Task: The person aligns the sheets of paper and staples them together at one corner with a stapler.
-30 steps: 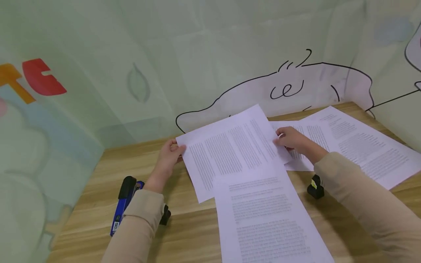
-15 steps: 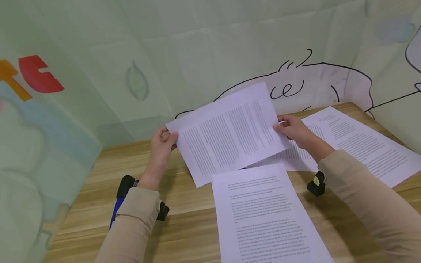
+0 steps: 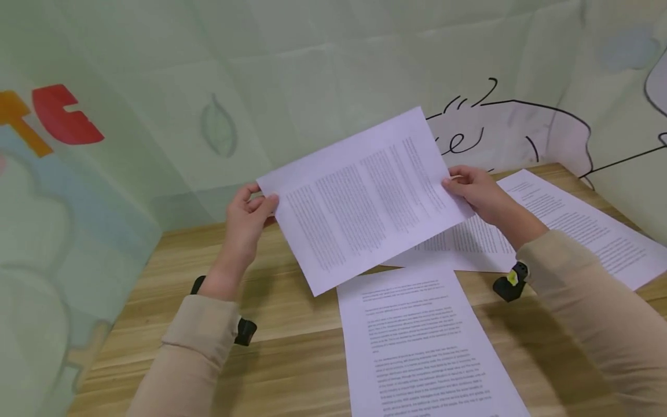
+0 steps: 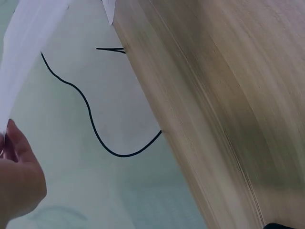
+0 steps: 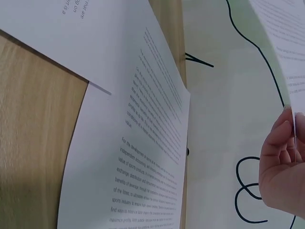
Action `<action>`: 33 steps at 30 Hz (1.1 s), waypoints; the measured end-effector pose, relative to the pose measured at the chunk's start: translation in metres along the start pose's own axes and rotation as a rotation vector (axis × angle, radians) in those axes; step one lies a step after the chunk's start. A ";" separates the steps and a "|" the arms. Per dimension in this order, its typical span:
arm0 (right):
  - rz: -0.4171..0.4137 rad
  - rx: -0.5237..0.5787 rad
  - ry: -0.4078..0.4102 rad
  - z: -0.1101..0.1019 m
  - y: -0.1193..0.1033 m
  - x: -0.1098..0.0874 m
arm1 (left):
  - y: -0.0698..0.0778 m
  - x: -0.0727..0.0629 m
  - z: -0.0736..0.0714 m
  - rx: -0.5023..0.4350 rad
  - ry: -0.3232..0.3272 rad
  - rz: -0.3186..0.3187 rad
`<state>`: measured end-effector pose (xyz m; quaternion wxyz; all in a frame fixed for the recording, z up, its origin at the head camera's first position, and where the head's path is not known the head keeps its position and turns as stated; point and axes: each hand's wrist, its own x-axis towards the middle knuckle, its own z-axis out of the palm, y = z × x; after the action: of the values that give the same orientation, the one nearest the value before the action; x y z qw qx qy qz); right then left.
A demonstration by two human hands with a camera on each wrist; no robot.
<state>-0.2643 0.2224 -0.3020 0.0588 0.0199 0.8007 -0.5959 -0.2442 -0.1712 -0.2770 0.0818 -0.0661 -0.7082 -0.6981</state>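
A printed sheet of paper point(image 3: 359, 202) is held up, tilted, above the table in the head view. My left hand point(image 3: 247, 217) pinches its left edge between thumb and fingers; my right hand point(image 3: 482, 194) pinches the right edge the same way. In the left wrist view the left hand point(image 4: 21, 171) grips the paper point(image 4: 24, 52) at the frame's left side. From the right wrist, the right hand point(image 5: 283, 160) shows thumb and fingers on the sheet's edge. Below it, another printed page point(image 3: 411, 347) lies lengthwise on the table, its top end close under the raised sheet.
More printed pages point(image 3: 589, 231) lie on the right of the wooden table point(image 3: 292, 347), partly overlapping. A black-topped stapler point(image 3: 198, 284) is mostly hidden behind the left forearm. Behind the table hangs a pale green backdrop point(image 3: 312, 75) with drawn lines.
Both hands have lifted the sheet up from the table and over the lengthwise page, uncovering that page's top end. The left forearm now hides most of the blue stapler.
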 end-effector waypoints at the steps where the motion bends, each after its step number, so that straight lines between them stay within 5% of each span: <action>1: 0.008 -0.002 -0.006 -0.003 0.000 -0.001 | 0.002 -0.001 0.000 0.004 -0.020 -0.018; 8: 0.031 -0.009 -0.045 -0.023 0.008 -0.002 | 0.001 -0.013 0.003 0.080 -0.170 -0.195; 14: 0.028 0.049 -0.125 -0.035 0.015 -0.002 | -0.008 -0.022 0.002 0.029 -0.231 -0.293; 20: 0.051 0.038 -0.188 -0.044 0.017 -0.003 | -0.017 -0.030 -0.004 0.032 -0.349 -0.348; 26: 0.068 0.014 -0.249 -0.051 0.018 -0.002 | -0.023 -0.036 -0.006 0.143 -0.453 -0.366; 33: 0.096 0.013 -0.346 -0.056 0.020 -0.003 | -0.026 -0.047 -0.001 0.238 -0.770 -0.373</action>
<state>-0.2632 0.2816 -0.3046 0.2239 -0.0442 0.7729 -0.5921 -0.2034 -0.1721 -0.3122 -0.3084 -0.1826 -0.7624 -0.5388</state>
